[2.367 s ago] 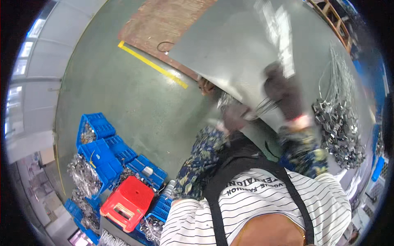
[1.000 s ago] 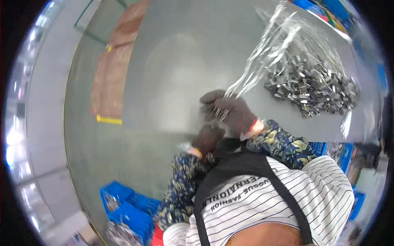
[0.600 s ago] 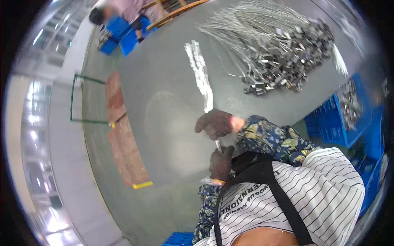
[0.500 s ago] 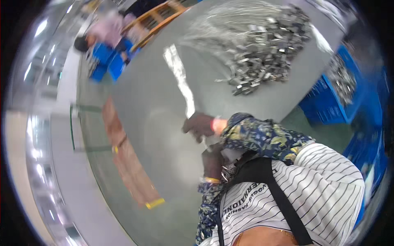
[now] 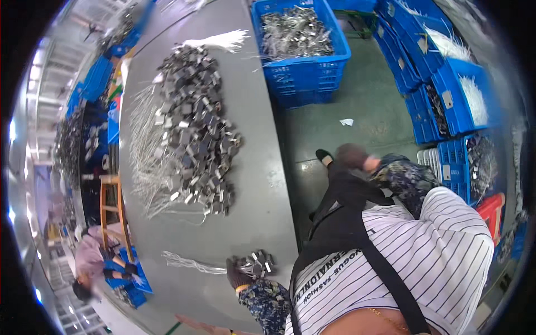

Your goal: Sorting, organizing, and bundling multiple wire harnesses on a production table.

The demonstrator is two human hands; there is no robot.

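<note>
My left hand (image 5: pixel 240 273), in a dark glove, is closed around a bundle of wired metal blocks at the table's near end. The dark, shiny blocks (image 5: pixel 261 263) stick out on its right, and their thin whitish wires (image 5: pixel 192 263) trail left over the tabletop. My right hand (image 5: pixel 352 156), also gloved, hangs past the table's right edge, over the floor in front of my body. Motion smears its fingers, and nothing shows in it. A large heap of similar metal blocks (image 5: pixel 198 134) lies farther up the table, wires fanned to the left.
The grey table (image 5: pixel 262 184) carries a white wire bundle (image 5: pixel 220 40) beyond the heap. A blue crate (image 5: pixel 307 70) of wired parts stands by its right edge. Stacked blue crates (image 5: pixel 441 103) line the right. At far left, a co-worker (image 5: pixel 100 257) bends over blue crates near a wooden stool (image 5: pixel 114 212).
My view has swung right, toward the heap and crates. My hands, close together before beside a whitish strand bundle, are now apart: the left at the table, the right off its edge.
</note>
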